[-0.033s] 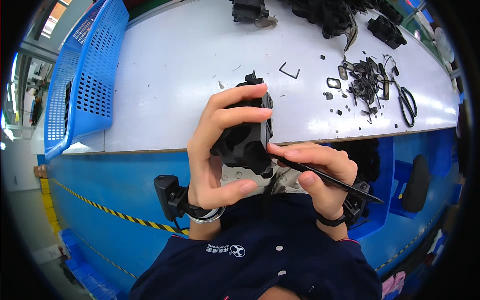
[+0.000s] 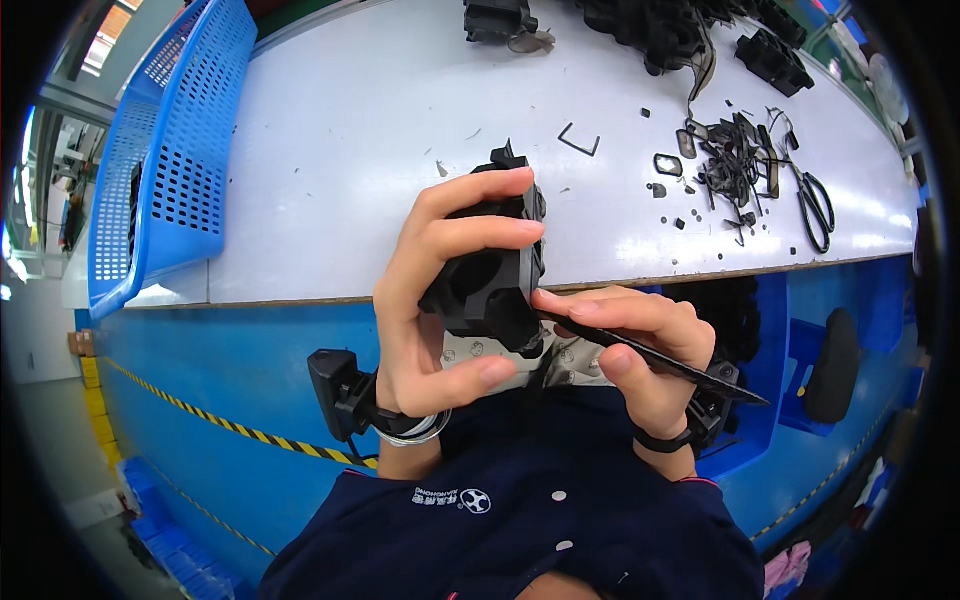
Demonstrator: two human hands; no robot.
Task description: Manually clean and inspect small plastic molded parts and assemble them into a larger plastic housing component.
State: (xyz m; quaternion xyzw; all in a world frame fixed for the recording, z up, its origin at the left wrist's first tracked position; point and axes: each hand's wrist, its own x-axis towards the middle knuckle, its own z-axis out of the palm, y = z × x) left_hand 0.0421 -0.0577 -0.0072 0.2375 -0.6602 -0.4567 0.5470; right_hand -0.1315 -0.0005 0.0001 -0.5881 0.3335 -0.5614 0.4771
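In the centre of the frame, just over the near edge of the white desk (image 2: 350, 150), the left hand (image 2: 430, 300) holds a black moulded plastic part (image 2: 490, 270). Its fingers are wrapped over the top and the thumb is pressed below, so the part is kept steady and turned toward the person. The right hand (image 2: 640, 350) pinches a thin black blade tool (image 2: 660, 360) between thumb and fingers, like a pen, with its tip touching the lower side of the part; this grip probably allows fine control. At the upper right lie black trimmings (image 2: 730, 160) and scissors (image 2: 815, 205). A blue perforated basket (image 2: 170, 150) stands at the upper left.
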